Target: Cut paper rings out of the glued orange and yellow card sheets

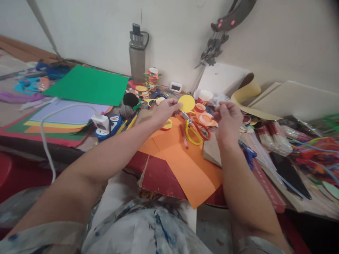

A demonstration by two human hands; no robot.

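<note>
In my left hand [168, 112] is a yellow paper disc [186, 103], pinched at its left edge between thumb and fingers. My right hand [228, 119] is raised to the right of the disc, its thumb and fingers drawn together. Whether anything small is between them I cannot make out. Below my hands lie yellow-handled scissors [194, 137], a red-handled pair [207, 133] and a red pen [183, 135] on orange paper sheets [182, 155]. An orange paper ring shape [206, 119] lies between my hands, and a yellow round piece [167, 124] is under my left wrist.
Coloured sheets [63, 116] and a green sheet [90, 84] are stacked at left, near a power strip [109, 127]. A bottle [137, 56] stands by the wall. A paper cup [204, 96], blue glue gun [248, 153] and black phone-like slab [290, 174] are at right.
</note>
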